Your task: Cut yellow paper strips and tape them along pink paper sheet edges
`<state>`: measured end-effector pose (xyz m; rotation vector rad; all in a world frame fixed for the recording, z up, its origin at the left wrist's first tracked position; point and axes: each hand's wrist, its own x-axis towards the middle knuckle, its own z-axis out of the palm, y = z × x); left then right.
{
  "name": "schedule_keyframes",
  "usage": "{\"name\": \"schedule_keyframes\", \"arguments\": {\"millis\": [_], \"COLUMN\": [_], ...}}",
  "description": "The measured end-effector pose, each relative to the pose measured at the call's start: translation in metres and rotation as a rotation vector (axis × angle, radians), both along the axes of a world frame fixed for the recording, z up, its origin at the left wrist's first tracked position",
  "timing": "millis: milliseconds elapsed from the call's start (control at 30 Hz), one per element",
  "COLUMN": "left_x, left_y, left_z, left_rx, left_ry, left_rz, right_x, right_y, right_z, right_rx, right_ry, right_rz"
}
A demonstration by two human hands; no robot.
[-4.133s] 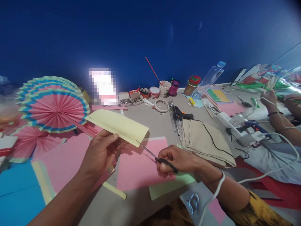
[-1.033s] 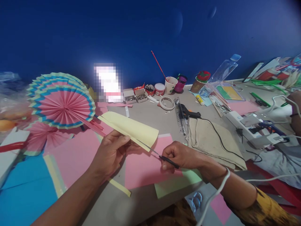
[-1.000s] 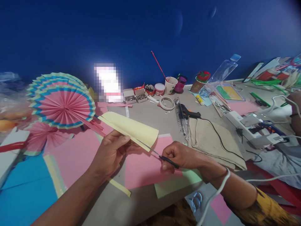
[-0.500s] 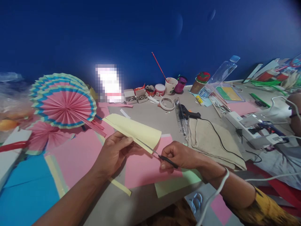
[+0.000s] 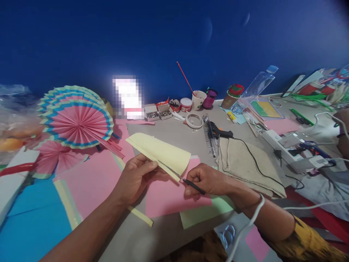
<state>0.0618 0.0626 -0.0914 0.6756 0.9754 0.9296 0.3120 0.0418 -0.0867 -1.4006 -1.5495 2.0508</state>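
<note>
My left hand point(image 5: 139, 176) pinches the lower left edge of a pale yellow paper point(image 5: 163, 151), its thumb on top. The paper curves upward, and a narrow strip along its near edge is partly split from it. In my right hand point(image 5: 203, 180) is a cutting tool with a black handle point(image 5: 194, 186), its thin metal blade lying in the slit of the paper. Pink paper point(image 5: 166, 200) and a pale green sheet point(image 5: 204, 214) lie beneath the hands. A loose yellow strip point(image 5: 141, 216) rests by my left wrist.
Pink pleated fans point(image 5: 79, 123) stand at the left above blue paper point(image 5: 35, 218). Behind the hands are a tape roll point(image 5: 194, 120), a paper cup point(image 5: 198, 100) and a glue gun point(image 5: 219, 131). A folded cloth point(image 5: 245, 163) and power strip point(image 5: 283, 149) lie at right.
The yellow paper and my left hand have shifted slightly right. My right hand has barely moved, still at the slit.
</note>
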Motion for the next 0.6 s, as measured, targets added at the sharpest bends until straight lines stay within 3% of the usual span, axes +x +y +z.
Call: {"name": "schedule_keyframes", "arguments": {"millis": [400,600], "left_x": [0.002,0.002], "left_y": [-0.002,-0.003], "left_z": [-0.006,-0.005], "left_rx": [-0.013,-0.008], "left_ry": [-0.022,-0.025], "left_rz": [-0.042,-0.044], "right_x": [-0.009,-0.008], "right_y": [0.002,0.004], "right_z": [0.004,-0.003], "right_rx": [0.001,-0.006], "right_ry": [0.018,0.024], "right_rz": [-0.008,-0.021]}}
